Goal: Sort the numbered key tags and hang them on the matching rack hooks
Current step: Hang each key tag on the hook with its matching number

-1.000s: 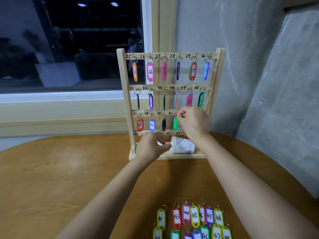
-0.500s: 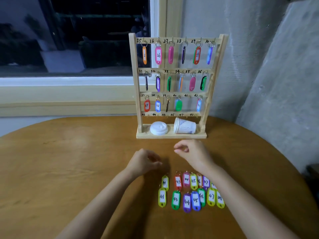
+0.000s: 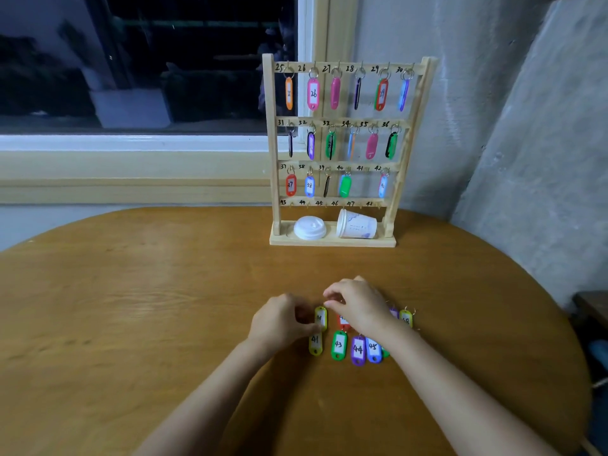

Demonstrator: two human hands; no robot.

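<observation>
On the near half of the table (image 3: 131,307), both forearms come in from the bottom edge and meet over the loose tags.

Front row, left to right: yellow tag 41 (image 3: 315,342), green tag 43 (image 3: 339,345), purple tag 44 (image 3: 358,349), blue tag 45 (image 3: 373,348). All lie flat, just below the hands.

Left hand (image 3: 283,319): fingers curled, thumb against the left edge of the upper yellow tag (image 3: 321,319). That tag sits directly above yellow tag 41. Can't tell if it's a real grip or just contact.

Right hand (image 3: 357,304): fingers curled, tips bunched at the top end of the same upper yellow tag. Whether they pinch its ring, can't tell. This hand covers most of the back row; a red tag (image 3: 343,320) shows under it, and yellow tag 48 (image 3: 406,319) sits just right of the wrist.

The table is round, brown wood grain.

Far edge: the wooden rack (image 3: 274,143) stands upright, well apart from the hands. Rows 25–30 and 31–36 are full. In the third row hook 41 (image 3: 360,168) is bare; the bottom-row hooks are bare too. On the rack base a white lid (image 3: 310,228) lies beside a paper cup (image 3: 357,225) on its side.

Behind: a dark window (image 3: 148,60) on the left, a rough grey wall (image 3: 526,126) on the right.
</observation>
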